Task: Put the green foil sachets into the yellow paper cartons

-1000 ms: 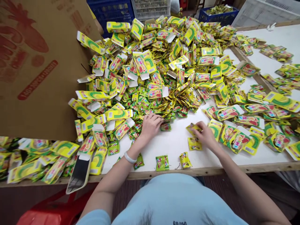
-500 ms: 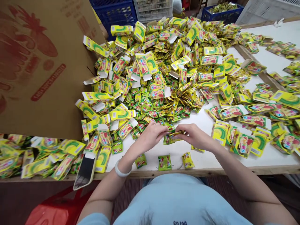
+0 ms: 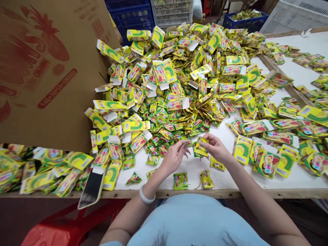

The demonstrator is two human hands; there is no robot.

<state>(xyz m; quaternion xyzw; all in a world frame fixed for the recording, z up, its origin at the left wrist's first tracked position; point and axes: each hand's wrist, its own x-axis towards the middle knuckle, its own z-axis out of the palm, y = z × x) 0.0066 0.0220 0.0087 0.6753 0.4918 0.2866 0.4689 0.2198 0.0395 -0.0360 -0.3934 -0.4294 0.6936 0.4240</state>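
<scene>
My right hand (image 3: 216, 147) pinches a small yellow candy packet (image 3: 201, 147) between thumb and fingers, above the white tabletop. To its left, my left hand (image 3: 174, 158) has its fingers curled together; whatever lies between them, if anything, is too small to make out. Near the front edge lie a green packet (image 3: 180, 181) and a yellow packet (image 3: 206, 179). Another yellow packet (image 3: 217, 164) rests just below my right hand. Left of my left forearm is a tilted green packet (image 3: 133, 178). Directly beyond both hands spreads a heap of small green packets (image 3: 164, 116).
Yellow cardboard boxes (image 3: 135, 126), many with raised white flaps, are piled around the packets. A large brown carton (image 3: 51, 82) stands at left. A phone (image 3: 91, 188) overhangs the front edge. Behind are blue crates (image 3: 130, 18); a red stool (image 3: 56, 229) stands below left.
My hands have moved apart; the right one now holds the yellow packet raised and tilted. A tilted green packet now shows left of my left forearm. The view has shifted slightly.
</scene>
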